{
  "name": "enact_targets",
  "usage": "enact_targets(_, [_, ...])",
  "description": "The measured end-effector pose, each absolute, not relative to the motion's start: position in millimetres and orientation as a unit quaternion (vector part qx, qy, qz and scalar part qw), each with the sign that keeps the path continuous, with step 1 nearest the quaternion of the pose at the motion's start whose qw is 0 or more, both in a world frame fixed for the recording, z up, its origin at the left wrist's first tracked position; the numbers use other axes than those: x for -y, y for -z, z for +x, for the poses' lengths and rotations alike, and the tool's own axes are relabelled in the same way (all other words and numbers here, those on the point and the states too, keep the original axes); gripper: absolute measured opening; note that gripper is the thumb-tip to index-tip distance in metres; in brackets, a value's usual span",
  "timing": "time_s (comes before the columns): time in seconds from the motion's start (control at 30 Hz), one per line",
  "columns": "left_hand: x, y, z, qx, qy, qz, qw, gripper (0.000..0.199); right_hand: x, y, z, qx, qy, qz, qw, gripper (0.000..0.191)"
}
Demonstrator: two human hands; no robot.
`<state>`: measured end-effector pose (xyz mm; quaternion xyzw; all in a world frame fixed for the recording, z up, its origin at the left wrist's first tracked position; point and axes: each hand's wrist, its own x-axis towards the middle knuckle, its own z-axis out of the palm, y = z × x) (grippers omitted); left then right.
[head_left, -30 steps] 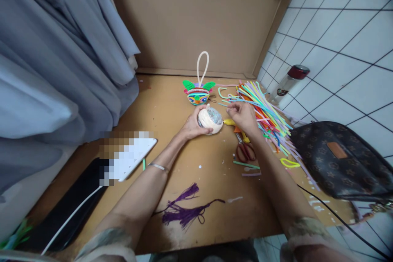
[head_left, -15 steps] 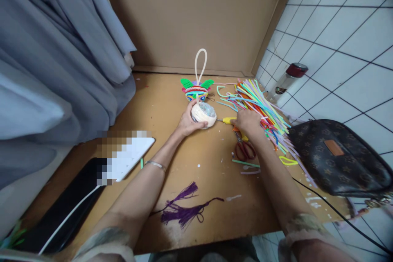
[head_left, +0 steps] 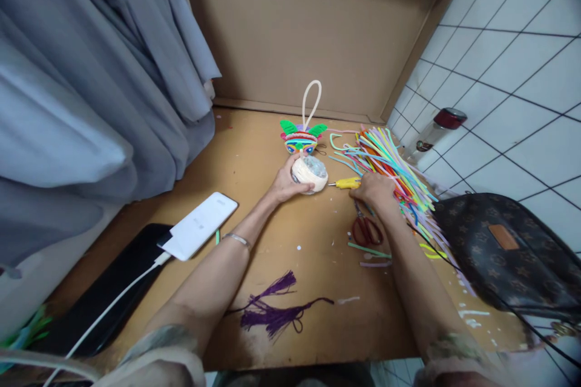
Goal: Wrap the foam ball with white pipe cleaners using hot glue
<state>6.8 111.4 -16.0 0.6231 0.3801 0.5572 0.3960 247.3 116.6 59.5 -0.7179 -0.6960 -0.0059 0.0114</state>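
Observation:
My left hand (head_left: 290, 180) is closed around a round ball wrapped in cream fuzzy stem (head_left: 307, 183). A bluish, see-through patch shows on the ball's upper side. To its right, my right hand (head_left: 376, 190) is closed on a yellow glue gun (head_left: 347, 183). The metal nozzle points left and ends just short of the ball; its handle is hidden by the hand. Directly behind the ball sits a colourful animal-head ornament (head_left: 300, 140) with green ears and a white loop. Red-handled scissors (head_left: 367, 231) lie below my right hand.
A heap of coloured fuzzy stems (head_left: 390, 157) lies at right, beside a brown patterned bag (head_left: 508, 254) and a red-lidded bottle (head_left: 438, 133). Purple tassels (head_left: 272, 317) lie in front. A white phone-like device (head_left: 200, 224) with a cable is at left, near a grey curtain (head_left: 113, 72).
The whole view has shifted slightly. The glue gun's handle, visible earlier over the scissors, is now covered by my right hand, and its black cord runs higher by the forearm. My left hand keeps the ball.

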Motion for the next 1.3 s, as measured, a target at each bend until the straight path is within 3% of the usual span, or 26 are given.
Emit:
enact_targets(0.1, [-112,17,7,-0.378,-0.557,0.619,0.405,0.097,-114,-77,248,0.656,0.044,-0.753,-0.003,0.044])
enact_targets(0.33, [-108,14,9,-0.372,-0.551,0.624,0.411,0.099,-98,-114,249,0.685,0.079,-0.708,0.15,0.043])
enact_targets(0.47, [-107,11,9,-0.358,-0.538,0.641,0.415,0.096,-94,-111,243,0.695,0.073,-0.69,0.189,0.039])
enact_targets(0.7, [-105,9,11,-0.353,-0.52,0.66,0.412,0.094,-91,-97,231,0.686,0.102,-0.688,0.213,0.043])
enact_targets(1.3, [-106,8,12,-0.333,-0.518,0.694,0.375,0.087,-91,-92,221,0.698,0.07,-0.69,0.177,0.044])
